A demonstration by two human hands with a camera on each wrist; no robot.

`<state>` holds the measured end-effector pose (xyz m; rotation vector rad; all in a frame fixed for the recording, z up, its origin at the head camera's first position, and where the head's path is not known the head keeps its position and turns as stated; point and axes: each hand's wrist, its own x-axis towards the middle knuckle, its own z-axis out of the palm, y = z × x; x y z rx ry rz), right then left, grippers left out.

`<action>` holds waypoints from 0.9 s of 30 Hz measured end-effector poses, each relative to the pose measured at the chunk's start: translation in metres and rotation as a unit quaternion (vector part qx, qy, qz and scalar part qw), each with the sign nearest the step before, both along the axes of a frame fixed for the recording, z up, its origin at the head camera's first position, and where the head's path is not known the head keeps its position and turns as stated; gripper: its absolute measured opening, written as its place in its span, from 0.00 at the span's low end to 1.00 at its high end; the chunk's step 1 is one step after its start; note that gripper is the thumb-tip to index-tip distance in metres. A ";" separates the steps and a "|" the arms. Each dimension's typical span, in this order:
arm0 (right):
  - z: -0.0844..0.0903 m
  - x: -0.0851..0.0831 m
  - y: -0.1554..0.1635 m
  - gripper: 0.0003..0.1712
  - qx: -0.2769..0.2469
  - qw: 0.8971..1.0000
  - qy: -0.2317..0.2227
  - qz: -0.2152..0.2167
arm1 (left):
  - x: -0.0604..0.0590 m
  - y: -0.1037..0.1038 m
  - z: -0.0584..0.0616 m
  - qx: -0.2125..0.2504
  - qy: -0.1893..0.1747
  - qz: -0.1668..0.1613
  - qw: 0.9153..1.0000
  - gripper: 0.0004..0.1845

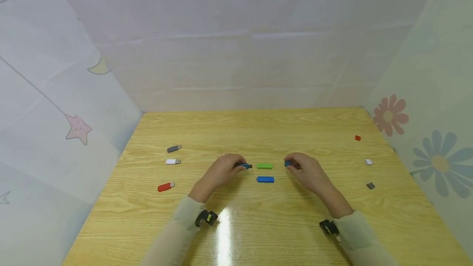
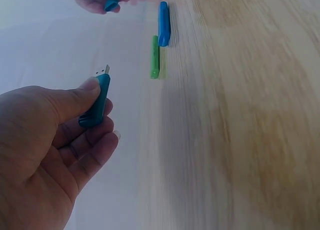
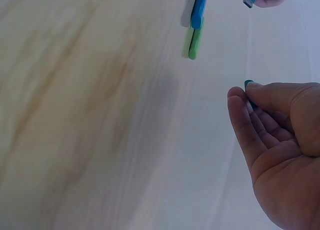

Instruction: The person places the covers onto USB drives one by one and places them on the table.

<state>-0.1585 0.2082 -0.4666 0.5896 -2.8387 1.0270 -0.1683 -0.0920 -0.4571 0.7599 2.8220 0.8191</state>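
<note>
While the left hand (image 1: 221, 171) pinches a teal USB stick (image 2: 96, 102) with its plug bare, the right hand (image 1: 307, 170) pinches its teal cap (image 1: 288, 163), both just above the tabletop (image 1: 258, 130). Green (image 1: 265, 166) and blue (image 1: 265, 179) sticks lie capped between them; three sticks at left look uncapped, with loose caps at right.

Uncapped USB sticks: four (grey (image 1: 173, 148), white (image 1: 172, 161), red (image 1: 165, 186), teal (image 1: 244, 166)). Capped sticks: two (green (image 1: 264, 166), blue (image 1: 265, 179)). Loose caps: four (red (image 1: 357, 138), white (image 1: 368, 161), grey (image 1: 370, 185), teal (image 1: 287, 163)).
</note>
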 end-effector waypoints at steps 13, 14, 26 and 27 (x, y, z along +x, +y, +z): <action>0.005 0.004 -0.017 0.13 -0.007 1.000 0.009 0.018 | 0.002 0.011 0.001 -0.006 0.011 -0.012 1.000 0.11; 0.005 0.004 -0.019 0.13 -0.008 1.000 0.009 0.019 | 0.002 0.011 0.002 -0.006 0.012 -0.012 1.000 0.10; 0.005 0.004 -0.030 0.12 -0.026 0.999 0.019 0.038 | 0.003 0.020 0.004 -0.002 0.015 -0.022 1.000 0.10; 0.004 0.005 -0.031 0.12 -0.028 0.999 0.019 0.040 | 0.003 0.021 0.004 -0.002 0.015 -0.023 1.000 0.10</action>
